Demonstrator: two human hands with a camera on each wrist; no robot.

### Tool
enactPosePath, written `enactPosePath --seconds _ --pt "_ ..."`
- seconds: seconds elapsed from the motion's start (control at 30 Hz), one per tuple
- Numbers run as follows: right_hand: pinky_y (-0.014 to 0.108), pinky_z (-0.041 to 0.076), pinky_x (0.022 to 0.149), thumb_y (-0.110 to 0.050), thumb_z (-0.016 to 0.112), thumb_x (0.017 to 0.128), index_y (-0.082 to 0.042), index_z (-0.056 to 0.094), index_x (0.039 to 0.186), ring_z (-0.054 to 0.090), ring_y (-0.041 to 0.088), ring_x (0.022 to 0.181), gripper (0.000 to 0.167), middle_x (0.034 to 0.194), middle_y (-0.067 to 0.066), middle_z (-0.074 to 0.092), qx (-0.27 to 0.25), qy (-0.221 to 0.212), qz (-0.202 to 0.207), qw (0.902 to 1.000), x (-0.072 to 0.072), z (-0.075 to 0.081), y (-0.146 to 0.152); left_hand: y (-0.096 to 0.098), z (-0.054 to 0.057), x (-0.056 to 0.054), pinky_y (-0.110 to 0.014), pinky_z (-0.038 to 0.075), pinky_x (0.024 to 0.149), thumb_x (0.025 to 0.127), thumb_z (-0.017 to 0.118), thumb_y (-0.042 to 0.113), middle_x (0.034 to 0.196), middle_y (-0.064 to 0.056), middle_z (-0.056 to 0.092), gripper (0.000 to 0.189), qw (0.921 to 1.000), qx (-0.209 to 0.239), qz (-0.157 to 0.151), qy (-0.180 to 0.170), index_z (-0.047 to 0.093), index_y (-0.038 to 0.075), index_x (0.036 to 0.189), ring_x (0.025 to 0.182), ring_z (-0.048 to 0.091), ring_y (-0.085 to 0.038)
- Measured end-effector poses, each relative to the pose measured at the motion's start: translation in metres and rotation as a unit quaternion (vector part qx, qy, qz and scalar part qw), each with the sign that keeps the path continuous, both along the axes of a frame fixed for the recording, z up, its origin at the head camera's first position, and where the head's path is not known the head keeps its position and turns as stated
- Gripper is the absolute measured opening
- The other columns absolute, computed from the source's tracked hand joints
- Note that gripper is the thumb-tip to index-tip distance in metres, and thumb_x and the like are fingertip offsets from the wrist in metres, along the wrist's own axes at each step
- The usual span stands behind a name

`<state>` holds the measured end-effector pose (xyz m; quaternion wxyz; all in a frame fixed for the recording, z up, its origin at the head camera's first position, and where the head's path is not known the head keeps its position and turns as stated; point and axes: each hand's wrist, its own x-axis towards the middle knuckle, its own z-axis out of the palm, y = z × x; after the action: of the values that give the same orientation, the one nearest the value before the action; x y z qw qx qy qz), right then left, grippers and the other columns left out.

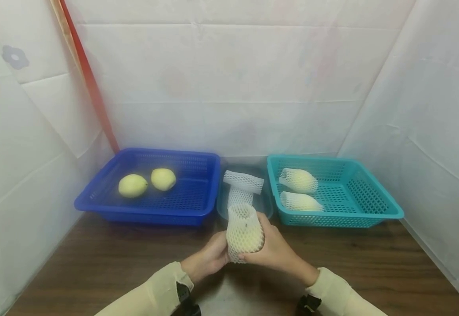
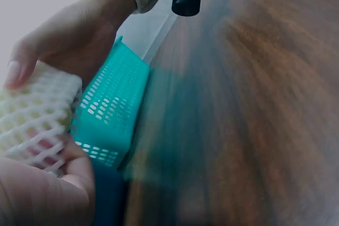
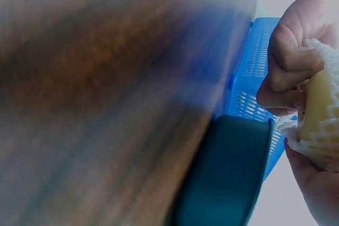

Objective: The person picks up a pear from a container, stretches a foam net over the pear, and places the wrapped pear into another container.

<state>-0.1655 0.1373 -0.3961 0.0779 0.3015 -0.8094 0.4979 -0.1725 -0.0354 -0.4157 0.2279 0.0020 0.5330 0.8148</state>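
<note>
A pear (image 3: 316, 96) in a foam net (image 1: 240, 213) is gripped by the left hand (image 1: 213, 254) and right hand (image 1: 273, 248), at the head view's lower centre; if the net is pulled too strongly, it could be torn.

The net sleeve (image 1: 246, 235) is judged matt foam, the blue basket (image 1: 146, 213) plastic. The table (image 1: 371, 263) is found wood-grained.

The net (image 1: 244, 232) is white diamond mesh, the fruit (image 3: 317, 99) yellow.
</note>
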Motion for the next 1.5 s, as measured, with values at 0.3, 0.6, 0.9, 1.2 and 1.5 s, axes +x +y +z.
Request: enactPosePath --seconds 0.3,0.6,0.9,1.2,1.5 --pt "0.037 0.051 0.080 -0.018 0.090 0.059 -0.012 0.037 0.138 0.058 0.019 0.099 0.095 0.120 0.003 0.057 -0.001 -0.006 0.026 0.9996 -0.004 0.035 0.014 -0.010 0.028 -0.003 -0.032 0.050 0.073 0.093 0.051 0.020 0.085 -0.004 0.063 0.022 0.9895 -0.119 -0.047 0.067 0.060 0.001 0.102 0.079 0.060 -0.016" --pt "0.039 0.052 0.077 -0.016 0.090 0.058 -0.009 0.035 0.139 0.057 0.023 0.101 0.099 0.124 0.008 0.053 0.040 0.019 -0.033 0.9985 -0.017 0.072 0.051 -0.037 0.071 -0.019 -0.040 0.052 0.078 0.094 0.052 0.008 0.100 -0.014 0.065 0.019 0.8905 -0.312 -0.053 0.327 0.057 -0.005 0.108 0.093 0.061 -0.028" --pt "0.044 0.054 0.065 -0.019 0.089 0.064 -0.002 0.033 0.139 0.061 0.034 0.094 0.095 0.120 0.022 0.055 0.121 0.070 -0.110 0.9840 -0.045 0.088 0.108 -0.085 0.080 -0.054 -0.045 0.049 0.081 0.092 0.055 0.011 0.098 -0.011 0.066 0.016 0.7360 -0.538 0.058 0.407 0.062 0.002 0.103 0.091 0.061 -0.027" --pt "0.041 0.053 0.059 -0.017 0.085 0.069 0.000 0.031 0.140 0.061 0.036 0.087 0.091 0.111 0.024 0.056 0.180 0.059 -0.142 0.9717 -0.078 0.095 0.163 -0.106 0.058 -0.065 -0.047 0.050 0.075 0.095 0.050 0.018 0.093 -0.009 0.067 0.019 0.6711 -0.623 0.086 0.393 0.063 0.005 0.100 0.086 0.063 -0.029" --pt "0.042 0.051 0.059 -0.019 0.082 0.073 0.002 0.036 0.137 0.058 0.034 0.086 0.082 0.110 0.021 0.055 0.233 0.029 -0.175 0.9561 -0.110 0.082 0.206 -0.109 0.044 -0.070 -0.043 0.050 0.069 0.095 0.047 0.021 0.081 -0.001 0.061 0.019 0.6552 -0.648 0.075 0.381 0.062 0.009 0.094 0.075 0.058 -0.019"
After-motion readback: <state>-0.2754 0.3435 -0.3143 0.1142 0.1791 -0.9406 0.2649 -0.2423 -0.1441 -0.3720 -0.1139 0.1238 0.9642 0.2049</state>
